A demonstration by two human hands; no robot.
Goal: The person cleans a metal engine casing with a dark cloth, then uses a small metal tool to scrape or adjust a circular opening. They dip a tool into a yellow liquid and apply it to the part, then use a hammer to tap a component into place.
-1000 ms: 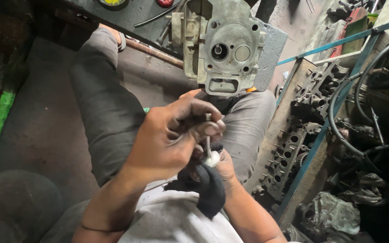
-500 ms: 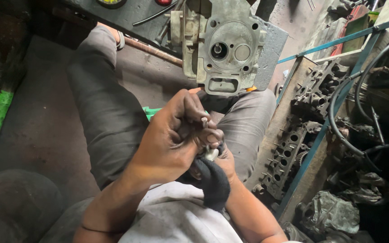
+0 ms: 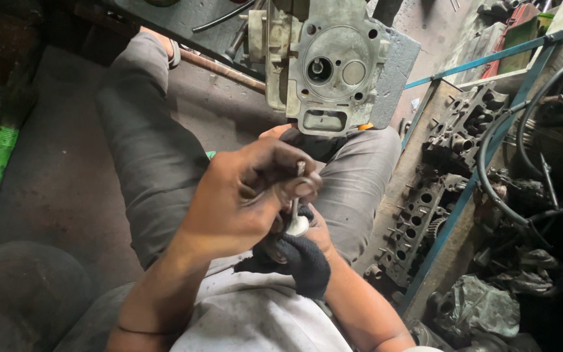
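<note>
While the left hand (image 3: pixel 242 199) still pinches the valve (image 3: pixel 296 207) stem, lifted slightly, right hand (image 3: pixel 311 234) grips dark rag (image 3: pixel 294 261) beneath.

Grey trousers (image 3: pixel 144 150) cover both legs, a pale grey shirt (image 3: pixel 255 319) shows at the lower middle, bare forearms, a thin dark band (image 3: pixel 139 331) circles the left wrist

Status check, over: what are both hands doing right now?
Left hand pinching slim metal engine valve by its stem. Right hand underneath, clutching black cloth rag at the valve head. Grey cast cylinder head ahead, nothing between.
</note>
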